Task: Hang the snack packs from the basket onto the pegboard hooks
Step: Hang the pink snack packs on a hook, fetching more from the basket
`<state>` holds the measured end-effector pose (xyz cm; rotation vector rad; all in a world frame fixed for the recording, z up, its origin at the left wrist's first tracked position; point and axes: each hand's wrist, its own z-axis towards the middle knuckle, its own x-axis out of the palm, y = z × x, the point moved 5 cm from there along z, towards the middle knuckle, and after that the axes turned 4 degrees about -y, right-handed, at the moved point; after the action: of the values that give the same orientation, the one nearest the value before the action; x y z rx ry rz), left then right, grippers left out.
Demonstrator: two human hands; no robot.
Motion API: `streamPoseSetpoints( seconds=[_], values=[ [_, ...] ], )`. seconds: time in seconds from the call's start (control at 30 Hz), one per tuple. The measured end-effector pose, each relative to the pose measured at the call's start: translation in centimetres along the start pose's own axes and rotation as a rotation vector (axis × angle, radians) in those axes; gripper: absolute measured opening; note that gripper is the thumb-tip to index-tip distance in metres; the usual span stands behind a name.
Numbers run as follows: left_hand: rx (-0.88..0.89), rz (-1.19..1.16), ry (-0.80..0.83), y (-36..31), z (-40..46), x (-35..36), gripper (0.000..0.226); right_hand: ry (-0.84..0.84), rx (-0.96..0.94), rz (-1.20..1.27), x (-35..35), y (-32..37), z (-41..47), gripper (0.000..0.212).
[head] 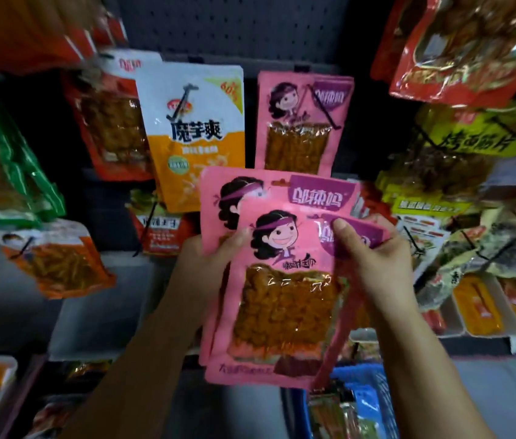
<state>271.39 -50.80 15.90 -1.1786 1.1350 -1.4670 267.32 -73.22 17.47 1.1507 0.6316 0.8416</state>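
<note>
Snack packs, pink, two of them stacked in my hands at chest height in front of the pegboard (234,23). Front pack (285,293) upright, cartoon face toward me, clear window showing brown strips. Back pack (269,188) sits behind it, shifted up and left, so its top edge and purple label show above the front one.

My left hand (215,251) holds the left edge of the stack: thumb on the front face near the cartoon hair, other fingers hidden behind the packs. Forearm rises from lower left.

My right hand (374,248) pinches the upper right corner of the front pack, thumb pressed over the purple label, fingers curled round the right edge behind it. Forearm rises from lower right.

A third pink pack of the same kind (304,122) already hangs on a hook (323,106) directly above the stack, apart from it. Left of that hangs a white and orange pack (196,134), with a red pack (107,122) behind its left side. More hung packs crowd both sides, blurred.

Blue basket (361,397) lies below my right forearm, with packs inside; labels too blurred to read.
</note>
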Motion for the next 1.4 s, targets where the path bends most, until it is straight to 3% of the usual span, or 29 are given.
streamPoseSetpoints(
  seconds=[0.13, 0.27, 0.5, 1.0, 1.13, 1.23, 1.4],
  values=[
    [0.007, -0.048, 0.066, -2.3, 3.6, -0.3, 0.031, -0.091, -0.071, -0.027, 0.2, 1.1, 1.4, 0.029],
    [0.05, -0.098, 0.043, -3.7, 6.2, 1.3, 0.013, -0.12, -0.127, -0.076, -0.5, 2.0, 2.5, 0.029],
    [0.14, -0.033, -0.026, -4.4, 8.4, 5.6, 0.009, -0.168, -0.106, -0.034, -3.4, 1.9, 5.2, 0.03],
    [0.219, 0.122, -0.242, -3.7, 10.8, 8.5, 0.011, -0.077, -0.119, -0.07, -4.9, 0.1, 10.8, 0.03],
    [0.217, 0.155, -0.273, -3.5, 11.4, 8.2, 0.026, -0.04, -0.091, -0.038, -4.4, -0.7, 11.1, 0.029],
    [0.239, 0.187, -0.272, -3.6, 12.2, 8.1, 0.02, 0.012, -0.059, -0.027, -3.8, -1.5, 11.4, 0.029],
    [0.265, 0.222, -0.275, -3.8, 14.6, 8.0, 0.043, 0.049, 0.012, -0.049, -3.5, -3.0, 11.9, 0.017]
  ],
)
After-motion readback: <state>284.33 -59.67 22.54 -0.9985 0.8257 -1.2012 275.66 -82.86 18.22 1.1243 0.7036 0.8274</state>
